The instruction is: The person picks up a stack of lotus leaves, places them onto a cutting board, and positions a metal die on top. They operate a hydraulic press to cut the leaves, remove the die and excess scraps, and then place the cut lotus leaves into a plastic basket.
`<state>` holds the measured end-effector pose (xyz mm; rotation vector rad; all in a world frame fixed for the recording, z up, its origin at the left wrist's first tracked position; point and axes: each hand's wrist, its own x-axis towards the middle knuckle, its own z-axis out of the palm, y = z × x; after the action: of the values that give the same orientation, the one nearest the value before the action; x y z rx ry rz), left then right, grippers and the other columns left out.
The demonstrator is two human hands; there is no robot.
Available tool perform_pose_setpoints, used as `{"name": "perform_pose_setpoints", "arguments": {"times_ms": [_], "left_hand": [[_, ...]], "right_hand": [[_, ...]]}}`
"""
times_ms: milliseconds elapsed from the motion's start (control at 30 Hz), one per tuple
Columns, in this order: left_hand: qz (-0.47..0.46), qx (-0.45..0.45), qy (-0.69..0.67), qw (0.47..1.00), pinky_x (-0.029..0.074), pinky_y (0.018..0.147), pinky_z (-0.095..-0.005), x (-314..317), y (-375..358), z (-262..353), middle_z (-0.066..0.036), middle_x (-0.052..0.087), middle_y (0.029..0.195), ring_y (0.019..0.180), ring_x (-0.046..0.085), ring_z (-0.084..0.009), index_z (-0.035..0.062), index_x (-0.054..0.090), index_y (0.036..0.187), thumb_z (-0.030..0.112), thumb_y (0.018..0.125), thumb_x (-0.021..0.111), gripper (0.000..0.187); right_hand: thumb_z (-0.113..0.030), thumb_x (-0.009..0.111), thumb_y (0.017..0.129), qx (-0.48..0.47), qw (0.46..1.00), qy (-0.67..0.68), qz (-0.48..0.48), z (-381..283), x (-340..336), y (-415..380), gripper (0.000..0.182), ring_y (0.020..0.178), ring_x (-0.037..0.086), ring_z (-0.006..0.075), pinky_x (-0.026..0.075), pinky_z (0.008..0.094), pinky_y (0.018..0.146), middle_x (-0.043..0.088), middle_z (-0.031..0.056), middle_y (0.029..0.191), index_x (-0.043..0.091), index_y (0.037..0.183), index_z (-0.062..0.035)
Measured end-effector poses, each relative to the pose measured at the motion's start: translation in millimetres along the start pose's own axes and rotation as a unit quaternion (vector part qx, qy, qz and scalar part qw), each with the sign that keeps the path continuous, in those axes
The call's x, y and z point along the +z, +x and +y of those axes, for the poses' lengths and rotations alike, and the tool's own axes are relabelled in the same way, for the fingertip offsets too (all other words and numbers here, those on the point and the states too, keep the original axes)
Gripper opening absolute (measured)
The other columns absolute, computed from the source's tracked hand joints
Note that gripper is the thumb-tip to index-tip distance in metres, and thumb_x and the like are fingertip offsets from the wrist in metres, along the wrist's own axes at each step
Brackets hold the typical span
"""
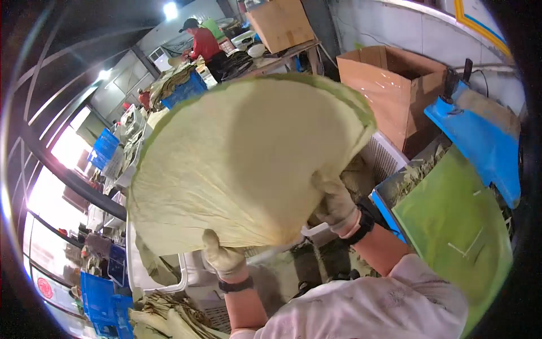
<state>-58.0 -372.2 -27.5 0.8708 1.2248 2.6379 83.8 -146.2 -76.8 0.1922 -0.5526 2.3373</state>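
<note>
A very large pale yellow-green leaf (243, 158) fills the middle of the view, held up in front of me. My left hand (221, 257), in a light glove, grips its lower edge. My right hand (337, 204), also gloved, with a dark wristband, grips the leaf's lower right edge. The leaf hides most of what lies behind it.
An open cardboard box (395, 90) stands at the right, beside a blue frame (480, 141) and a green sheet (457, 226). White crates (152, 271) and blue crates (101, 294) sit at the lower left with dried leaves (169, 319). A person in red (204, 45) works at the far tables.
</note>
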Motion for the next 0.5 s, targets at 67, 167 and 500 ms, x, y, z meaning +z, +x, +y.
{"name": "perform_pose_setpoints", "arguments": {"times_ms": [67, 167, 500], "left_hand": [[0.004, -0.057, -0.052, 0.997, 0.052, 0.100, -0.0387, 6, 0, -14, -0.016, 0.065, 0.127, 0.115, 0.062, -0.0250, -0.0061, 0.056, 0.134, 0.029, 0.105, 0.059, 0.046], [-0.035, -0.127, -0.021, 0.991, 0.052, 0.100, -0.0396, -14, 3, -58, -0.014, 0.065, 0.128, 0.115, 0.063, -0.0249, -0.0058, 0.056, 0.134, 0.029, 0.105, 0.058, 0.045], [-0.201, -0.322, -0.341, 0.860, 0.052, 0.103, -0.0459, 5, 37, -118, -0.009, 0.061, 0.131, 0.118, 0.061, -0.0252, 0.0084, 0.053, 0.138, 0.024, 0.095, 0.069, 0.048]], "right_hand": [[-0.022, 0.065, 0.101, -0.018, 0.997, 0.019, -0.076, -22, -22, -13, 0.047, 0.127, 0.060, 0.0274, 0.052, 0.0478, 0.107, 0.064, 0.0094, 0.134, 0.051, 0.144, -0.0079], [-0.027, 0.061, 0.103, 0.012, 0.997, 0.075, 0.008, -39, -35, -20, 0.047, 0.128, 0.060, 0.0289, 0.051, 0.0503, 0.107, 0.064, 0.0121, 0.137, 0.052, 0.143, -0.0043], [-0.032, 0.064, 0.101, -0.226, 0.948, -0.149, 0.168, -71, -21, -79, 0.053, 0.124, 0.063, 0.0304, 0.051, 0.0495, 0.107, 0.065, 0.0123, 0.137, 0.052, 0.144, -0.0036]]}}
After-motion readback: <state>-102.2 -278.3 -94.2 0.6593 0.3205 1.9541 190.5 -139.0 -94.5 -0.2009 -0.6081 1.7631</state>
